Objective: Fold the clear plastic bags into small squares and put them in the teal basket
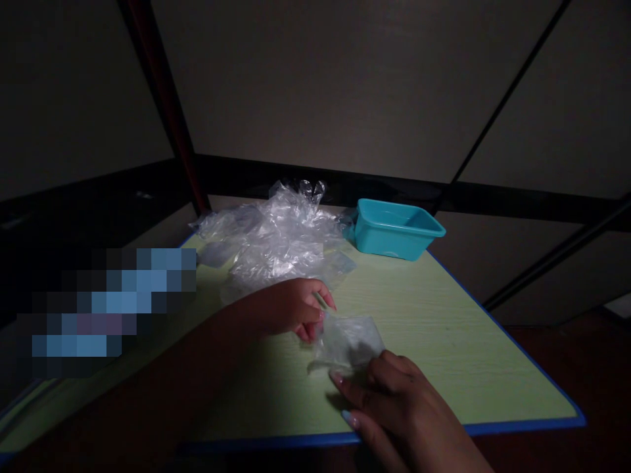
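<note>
Closest to the camera, the right hand (pixel 394 401) reaches over the near edge of the table (pixel 473 328), its fingers at the near right part of the small clear bag (pixel 351 340). Two nails point left, one at the bag's near border and one lower down; whether these fingers grip the film or only press it, I cannot tell. Fingers and thumb of the left hand (pixel 308 312) are closed on the bag's left end. The bag lies between the hands, toward the table's near edge and well in from the near right corner; whether it contains something is unclear.

Beyond the left hand, a heap of clear plastic (pixel 286 240) spreads toward the far left corner. Just right of the heap stands an open turquoise tub (pixel 392 238), upright by the far right corner. Its upper inner walls show, but its floor is hidden. Pixelation masks part of the table's left side.
</note>
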`<action>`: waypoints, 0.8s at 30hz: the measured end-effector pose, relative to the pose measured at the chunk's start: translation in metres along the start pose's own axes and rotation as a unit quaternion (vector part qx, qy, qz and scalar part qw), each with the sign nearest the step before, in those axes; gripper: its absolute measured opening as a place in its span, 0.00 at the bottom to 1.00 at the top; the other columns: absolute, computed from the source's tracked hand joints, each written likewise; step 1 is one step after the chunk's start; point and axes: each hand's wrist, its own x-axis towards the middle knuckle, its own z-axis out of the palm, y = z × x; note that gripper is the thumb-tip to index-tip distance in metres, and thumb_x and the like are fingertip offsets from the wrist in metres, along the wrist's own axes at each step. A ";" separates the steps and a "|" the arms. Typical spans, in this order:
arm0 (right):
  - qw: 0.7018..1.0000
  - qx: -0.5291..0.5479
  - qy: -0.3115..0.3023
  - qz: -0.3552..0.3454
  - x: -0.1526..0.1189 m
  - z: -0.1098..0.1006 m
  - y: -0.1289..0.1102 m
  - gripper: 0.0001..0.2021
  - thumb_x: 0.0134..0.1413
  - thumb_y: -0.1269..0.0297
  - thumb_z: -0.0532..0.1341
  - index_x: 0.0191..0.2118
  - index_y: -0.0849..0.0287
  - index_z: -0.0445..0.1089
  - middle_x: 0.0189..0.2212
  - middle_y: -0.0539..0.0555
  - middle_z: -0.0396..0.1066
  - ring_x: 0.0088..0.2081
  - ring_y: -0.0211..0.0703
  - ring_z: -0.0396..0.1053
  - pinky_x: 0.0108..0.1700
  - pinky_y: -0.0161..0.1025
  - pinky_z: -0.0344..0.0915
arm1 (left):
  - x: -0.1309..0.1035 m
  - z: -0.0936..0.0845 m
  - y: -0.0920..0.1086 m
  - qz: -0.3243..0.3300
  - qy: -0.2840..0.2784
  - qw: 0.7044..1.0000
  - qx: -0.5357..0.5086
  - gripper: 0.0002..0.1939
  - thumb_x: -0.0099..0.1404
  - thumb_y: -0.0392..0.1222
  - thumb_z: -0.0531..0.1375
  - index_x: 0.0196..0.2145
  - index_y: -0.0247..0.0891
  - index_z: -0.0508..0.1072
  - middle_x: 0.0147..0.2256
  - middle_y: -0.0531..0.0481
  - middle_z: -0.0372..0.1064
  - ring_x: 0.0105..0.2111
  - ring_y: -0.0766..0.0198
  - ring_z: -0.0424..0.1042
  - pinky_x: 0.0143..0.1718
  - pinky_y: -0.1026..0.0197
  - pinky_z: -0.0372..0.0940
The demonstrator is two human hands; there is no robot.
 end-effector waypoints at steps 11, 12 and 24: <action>1.000 -0.005 0.001 0.027 0.005 0.000 -0.004 0.16 0.56 0.63 0.59 0.51 0.46 0.71 0.35 0.55 0.71 0.40 0.51 0.67 0.42 0.47 0.64 | -0.005 0.002 0.012 -0.027 0.001 1.000 -0.004 0.16 0.51 0.37 0.58 0.39 0.34 0.66 0.25 0.54 0.66 0.25 0.67 0.67 0.27 0.63 0.64; 1.000 -0.006 0.005 0.027 0.005 0.000 -0.004 0.17 0.56 0.64 0.59 0.51 0.46 0.71 0.36 0.55 0.71 0.40 0.51 0.67 0.42 0.47 0.64 | -0.006 0.002 0.012 -0.029 -0.002 1.000 -0.003 0.15 0.51 0.37 0.58 0.39 0.34 0.66 0.25 0.54 0.66 0.25 0.67 0.67 0.27 0.63 0.64; 0.999 -0.002 0.026 0.034 0.005 0.005 0.000 0.15 0.54 0.63 0.61 0.47 0.45 0.73 0.35 0.55 0.71 0.40 0.51 0.66 0.42 0.48 0.63 | -0.006 -0.011 0.006 -0.033 -0.045 0.990 0.129 0.11 0.51 0.34 0.57 0.35 0.37 0.69 0.24 0.54 0.69 0.21 0.67 0.67 0.20 0.67 0.62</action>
